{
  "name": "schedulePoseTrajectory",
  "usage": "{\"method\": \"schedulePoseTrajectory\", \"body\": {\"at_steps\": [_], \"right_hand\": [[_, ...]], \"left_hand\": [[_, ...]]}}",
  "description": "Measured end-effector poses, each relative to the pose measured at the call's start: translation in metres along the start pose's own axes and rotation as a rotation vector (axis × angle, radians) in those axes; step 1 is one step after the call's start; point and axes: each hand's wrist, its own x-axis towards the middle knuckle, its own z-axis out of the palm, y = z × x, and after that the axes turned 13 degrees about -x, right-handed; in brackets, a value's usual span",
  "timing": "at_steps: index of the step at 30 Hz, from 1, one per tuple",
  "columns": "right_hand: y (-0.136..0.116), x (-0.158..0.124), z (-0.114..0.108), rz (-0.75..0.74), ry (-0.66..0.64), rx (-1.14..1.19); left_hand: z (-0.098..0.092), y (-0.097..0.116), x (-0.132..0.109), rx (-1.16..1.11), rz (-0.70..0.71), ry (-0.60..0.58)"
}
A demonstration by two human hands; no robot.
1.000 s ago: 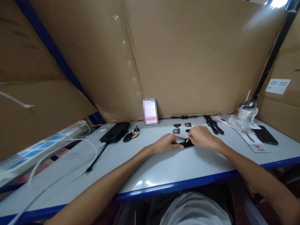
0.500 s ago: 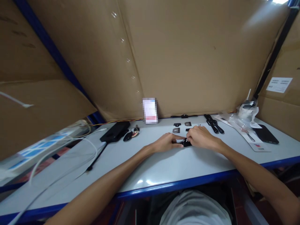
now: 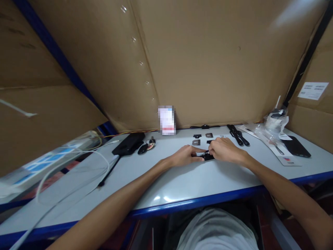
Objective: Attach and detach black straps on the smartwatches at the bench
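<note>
In the head view a black spokeshave [image 3: 208,157] lies low at the table's middle, between my two hands. My left hand [image 3: 185,155] grips its left side, with thumb and forefinger pointing along the body. From the right, my right hand [image 3: 225,151] is closed with its fingertips pressed on the top of the body; what exactly they pinch there is hidden. Just behind the hands lie two slotted metal blades, a nearer blade [image 3: 196,142] and a farther blade [image 3: 208,135]. Beside them is a small black plate [image 3: 197,136]; another black piece [image 3: 208,141] is partly covered by my right hand.
Another spokeshave [image 3: 205,127] lies against the cardboard wall [image 3: 208,69]. Black handled parts [image 3: 235,136], plastic packaging [image 3: 272,144] and a phone [image 3: 296,146] are at right. To the left are keys [image 3: 148,146], a black case [image 3: 128,144] and white cables [image 3: 104,158]. A lit screen [image 3: 167,119] stands at the back.
The camera view has shifted slightly. Both hands stay at the spokeshave, and my right fingers have moved only a little on it. The other things lie where they were.
</note>
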Motion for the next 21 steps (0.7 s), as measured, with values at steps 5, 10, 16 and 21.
{"method": "schedulePoseTrajectory", "body": {"at_steps": [5,10,16,21], "right_hand": [[0.0013,0.0019,0.0024,0.002,0.029,0.01],[-0.0003,0.0005,0.0049,-0.108,0.016,0.109],[0.0001,0.0012,0.0014,0.022,0.006,-0.049],[0.0004,0.0018,0.0063,-0.038,0.056,0.023]], "left_hand": [[0.0005,-0.0001,0.0003,-0.005,-0.009,0.007],[0.0,0.0025,-0.0006,-0.013,0.041,-0.007],[-0.0005,-0.0005,0.0002,0.006,0.006,-0.004],[-0.0006,0.0006,0.0,0.0,0.015,-0.005]]}}
